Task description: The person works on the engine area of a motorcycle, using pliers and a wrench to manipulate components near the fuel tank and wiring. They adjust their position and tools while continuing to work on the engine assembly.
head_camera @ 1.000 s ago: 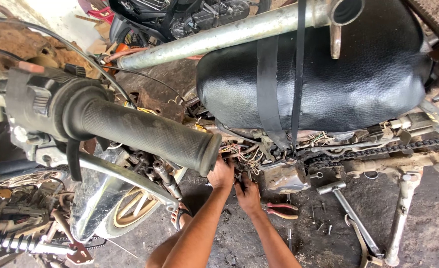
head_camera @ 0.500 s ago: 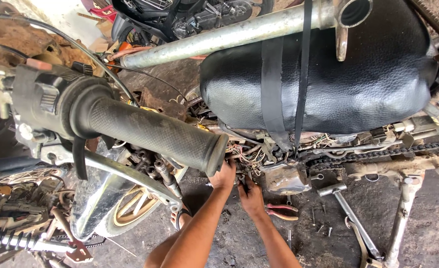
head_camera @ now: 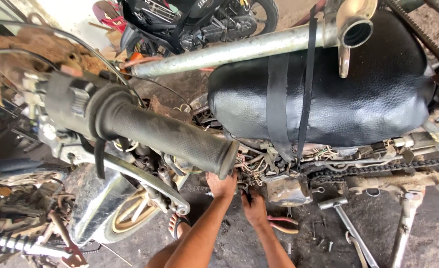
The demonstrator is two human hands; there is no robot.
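Both your hands are down in the tangle of wires [head_camera: 251, 166] under the front of the black seat [head_camera: 328, 94], where the loose strands spill out beside the grimy engine case [head_camera: 284, 188]. Your left hand [head_camera: 223, 184] presses up against that bundle just below the end of the handlebar grip [head_camera: 170, 134]; its fingers are tucked out of sight, so you cannot tell how far they are closed or what they have. Your right hand [head_camera: 255, 207] sits just right of it and nearer you, fingers curled in toward the same spot, their hold also hidden. Compared with a second ago, both hands have barely shifted; only your head has eased, so the work remains at that one point. Red-handled pliers [head_camera: 281, 224] lie on the ground just right of your right wrist. A long metal wrench [head_camera: 346, 223] lies farther right.
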